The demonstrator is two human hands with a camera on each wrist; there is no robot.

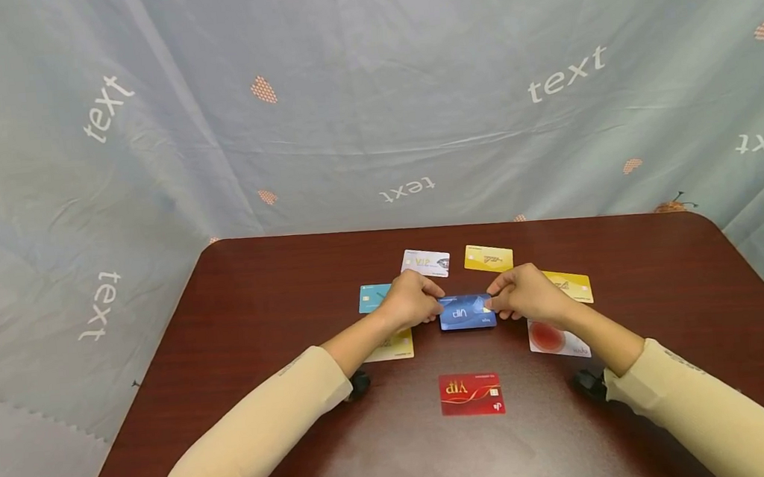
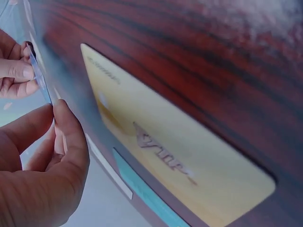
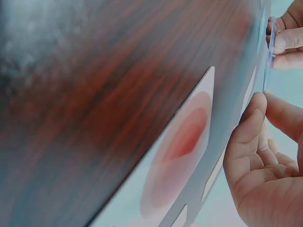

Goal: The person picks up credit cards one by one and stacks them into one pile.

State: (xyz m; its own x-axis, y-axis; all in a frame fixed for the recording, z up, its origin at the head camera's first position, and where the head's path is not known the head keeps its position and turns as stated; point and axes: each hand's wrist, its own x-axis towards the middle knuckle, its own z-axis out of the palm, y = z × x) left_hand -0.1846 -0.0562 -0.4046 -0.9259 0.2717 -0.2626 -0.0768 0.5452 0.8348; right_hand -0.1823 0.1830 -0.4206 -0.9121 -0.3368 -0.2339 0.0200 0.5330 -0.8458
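A blue VIP card (image 1: 463, 314) is held between both hands above the table, around the middle of the ring of cards. My left hand (image 1: 414, 300) pinches its left end between thumb and fingers. At the opposite end, my right hand (image 1: 525, 294) pinches it the same way. Seen edge-on in the left wrist view, the blue card (image 2: 41, 82) looks like a thin strip. A yellow card (image 2: 175, 142) lies below the left hand, with a teal card (image 2: 147, 189) beyond it. Under the right hand is a white card with a red circle (image 3: 182, 146).
On the dark wooden table (image 1: 279, 306) lie a white VIP card (image 1: 426, 263), a yellow card (image 1: 488, 258) at the back, another yellow card (image 1: 577, 287) at right, and a red VIP card (image 1: 471, 395) in front. A grey patterned cloth (image 1: 346, 121) hangs behind.
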